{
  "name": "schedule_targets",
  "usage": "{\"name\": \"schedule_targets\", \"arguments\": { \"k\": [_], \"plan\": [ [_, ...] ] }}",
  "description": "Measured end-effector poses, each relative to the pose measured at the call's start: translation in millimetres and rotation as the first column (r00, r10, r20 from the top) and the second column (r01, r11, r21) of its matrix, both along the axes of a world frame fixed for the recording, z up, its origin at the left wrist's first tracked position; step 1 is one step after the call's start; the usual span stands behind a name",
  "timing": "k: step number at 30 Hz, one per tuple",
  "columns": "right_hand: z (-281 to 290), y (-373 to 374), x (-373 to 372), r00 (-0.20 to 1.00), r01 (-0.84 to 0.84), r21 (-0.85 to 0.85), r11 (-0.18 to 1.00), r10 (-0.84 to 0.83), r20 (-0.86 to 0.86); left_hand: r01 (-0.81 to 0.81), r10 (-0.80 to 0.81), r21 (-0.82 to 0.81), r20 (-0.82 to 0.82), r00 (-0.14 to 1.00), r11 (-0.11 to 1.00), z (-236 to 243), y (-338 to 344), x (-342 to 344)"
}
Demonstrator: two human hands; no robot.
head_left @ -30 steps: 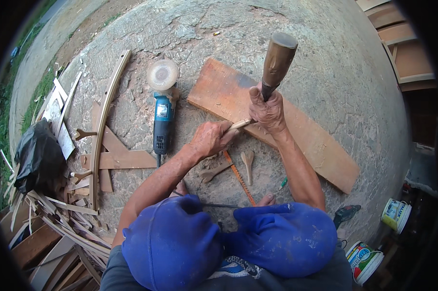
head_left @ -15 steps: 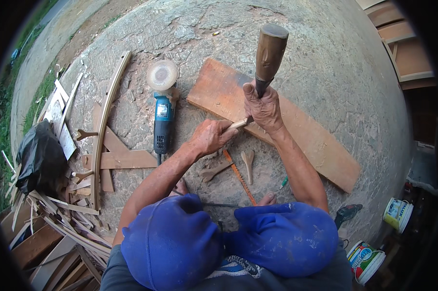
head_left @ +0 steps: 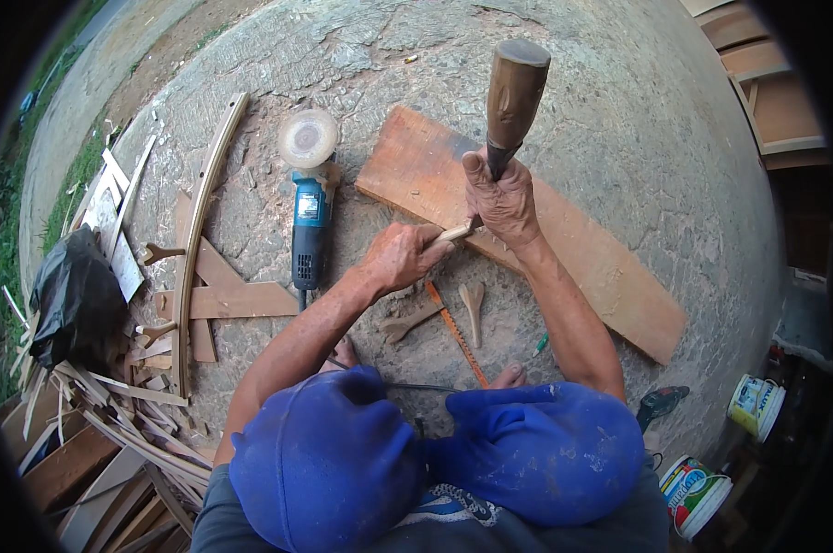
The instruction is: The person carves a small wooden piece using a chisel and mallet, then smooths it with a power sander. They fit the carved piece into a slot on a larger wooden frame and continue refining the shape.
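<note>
My right hand (head_left: 503, 205) is wrapped low around an upright chisel (head_left: 516, 92) with a thick brown wooden handle. Its dark blade shows below my fist, touching the end of a small pale wooden piece (head_left: 453, 233). That piece is pinched in the closed fingers of my left hand (head_left: 403, 255), its tip over the near edge of a reddish wooden board (head_left: 601, 267). The board lies aslant on the ground beneath my right hand. Nearer my feet are two forked wooden pieces, one brown (head_left: 410, 323) and one pale (head_left: 473, 311), and an orange saw blade (head_left: 457, 334).
An angle grinder (head_left: 310, 212) lies left of the board, its cord running toward my feet. Farther left are a curved wooden strip (head_left: 205, 230), a black plastic bag (head_left: 77, 297) and heaped offcuts (head_left: 131, 442). A drill (head_left: 661, 404) and two buckets (head_left: 756, 407) stand at right.
Almost nothing differs. The pale wooden piece has turned slightly in my left hand, and both hands stay in nearly the same place.
</note>
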State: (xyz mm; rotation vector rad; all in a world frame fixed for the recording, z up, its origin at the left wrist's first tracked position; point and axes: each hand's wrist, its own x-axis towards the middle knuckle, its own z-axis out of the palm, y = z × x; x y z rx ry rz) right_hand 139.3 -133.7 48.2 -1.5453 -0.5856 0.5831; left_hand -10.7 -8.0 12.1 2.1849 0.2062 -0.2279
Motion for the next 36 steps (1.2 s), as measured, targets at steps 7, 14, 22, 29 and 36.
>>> {"name": "schedule_targets", "arguments": {
  "k": [7,14,22,29,36],
  "plan": [
    [-1,2,2,1.000,-0.021,-0.012,1.000,0.021,0.022,0.010,-0.010,0.013,0.034,0.999,1.000,-3,1,0],
    [1,-3,-3,0.987,0.006,-0.058,0.998,0.003,0.161,-0.037,0.037,-0.017,0.029,0.999,0.999,1,-8,-5],
    [0,3,-1,0.972,0.109,-0.058,0.992,-0.095,0.217,-0.064,0.062,0.010,0.098,0.993,0.998,-1,-13,-7],
    [-25,-7,-6,0.945,0.164,-0.083,0.983,-0.132,0.300,-0.081,0.067,0.093,0.151,0.986,0.992,0,-23,0],
    [0,-13,5,0.983,0.129,0.056,0.990,-0.135,0.125,-0.208,0.104,-0.481,-0.234,0.967,0.852,-2,-7,7]
  ]
}}
